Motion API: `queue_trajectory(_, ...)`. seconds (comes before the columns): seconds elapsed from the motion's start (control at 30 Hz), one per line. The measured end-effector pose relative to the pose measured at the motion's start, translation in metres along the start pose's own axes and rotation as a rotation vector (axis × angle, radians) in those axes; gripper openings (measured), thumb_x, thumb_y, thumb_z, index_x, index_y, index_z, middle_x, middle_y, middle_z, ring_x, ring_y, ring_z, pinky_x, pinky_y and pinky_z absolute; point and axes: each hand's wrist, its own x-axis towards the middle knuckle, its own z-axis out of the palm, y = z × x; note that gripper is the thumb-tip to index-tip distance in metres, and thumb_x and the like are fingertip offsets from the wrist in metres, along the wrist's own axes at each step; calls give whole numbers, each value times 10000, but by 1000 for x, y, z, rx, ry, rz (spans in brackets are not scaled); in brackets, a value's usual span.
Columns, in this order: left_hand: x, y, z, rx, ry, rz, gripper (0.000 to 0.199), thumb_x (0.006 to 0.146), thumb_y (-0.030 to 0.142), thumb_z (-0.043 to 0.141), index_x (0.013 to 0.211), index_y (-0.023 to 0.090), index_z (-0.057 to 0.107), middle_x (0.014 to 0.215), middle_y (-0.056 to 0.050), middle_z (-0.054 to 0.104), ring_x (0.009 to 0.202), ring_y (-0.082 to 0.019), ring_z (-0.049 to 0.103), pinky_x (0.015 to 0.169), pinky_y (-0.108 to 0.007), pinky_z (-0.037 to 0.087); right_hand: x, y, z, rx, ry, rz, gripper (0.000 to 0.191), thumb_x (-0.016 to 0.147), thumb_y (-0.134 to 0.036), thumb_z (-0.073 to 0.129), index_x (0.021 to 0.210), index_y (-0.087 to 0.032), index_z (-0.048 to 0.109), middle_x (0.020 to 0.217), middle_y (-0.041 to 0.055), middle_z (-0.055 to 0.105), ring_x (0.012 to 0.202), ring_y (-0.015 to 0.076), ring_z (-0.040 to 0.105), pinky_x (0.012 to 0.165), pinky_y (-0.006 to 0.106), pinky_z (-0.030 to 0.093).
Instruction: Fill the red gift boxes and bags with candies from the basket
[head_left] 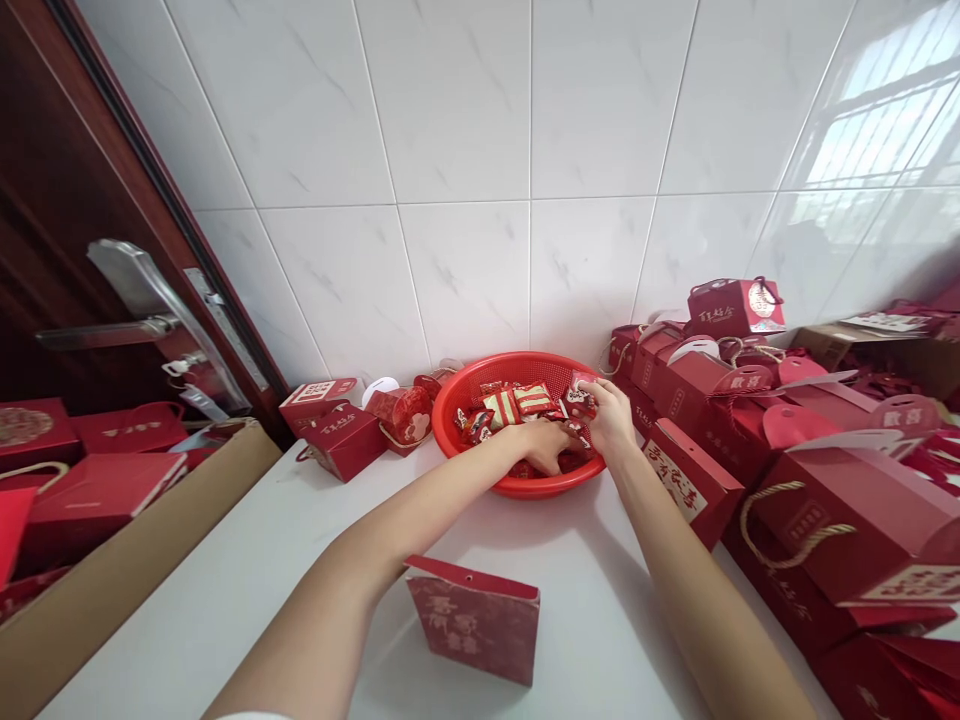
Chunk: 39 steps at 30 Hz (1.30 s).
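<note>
A red plastic basket [517, 487] stands on the white table near the tiled wall, with wrapped sweets [517, 402] inside. My left hand [546, 443] reaches into the basket among the sweets, fingers pointing down; its fingertips are hidden, so any hold is unclear. At the right side of the basket my right hand [606, 408] is closed on a small wrapped sweet [577, 392] with a red and white wrapper. A dark red box [480, 622] stands upright on the table in front of the basket, between my forearms.
Many red gift boxes [697, 395] with rope handles are piled on the right. A few small boxes [345, 440] sit left of the basket. A cardboard carton [150, 560] of red boxes is at the left, below a door handle [150, 320].
</note>
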Motion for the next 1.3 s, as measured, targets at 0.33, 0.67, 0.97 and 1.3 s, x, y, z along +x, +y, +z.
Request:
queue_trajectory(0.33, -2, -5, -4, 130, 98, -418, 216, 772, 201, 640, 964, 176, 737, 1004, -130, 746, 995, -308, 689, 873, -386, 521, -1, -4, 3, 26, 2, 10, 252, 440, -214, 722, 625, -196, 552, 589, -58, 599, 522, 104, 546, 459, 217, 416)
queue_trajectory(0.67, -9, -10, -6, 33, 155, -246, 404, 725, 88, 603, 1089, 226, 709, 1300, -75, 651, 1212, -267, 593, 1011, -343, 463, 0, 0, 1, -13, -19, -16, 264, 474, -233, 749, 653, -204, 556, 580, -60, 594, 503, 103, 538, 451, 216, 421)
queue_trajectory(0.97, 1, 3, 2, -17, -77, -15, 411, 755, 255, 612, 1160, 250, 682, 1345, -69, 626, 1289, -353, 504, 1064, -474, 422, 0, -1, 0, -15, -14, 13, 240, 467, -222, 714, 645, -204, 554, 581, -56, 602, 501, 104, 542, 443, 210, 424)
queue_trajectory(1.3, 5, 7, 3, 148, -54, -315, 505, 728, 384, 706, 1208, 230, 686, 1376, -170, 589, 1164, -395, 602, 968, -520, 485, 2, 1, 0, -18, -28, -9, 283, 448, -240, 749, 656, -201, 561, 599, -58, 593, 527, 98, 543, 443, 199, 423)
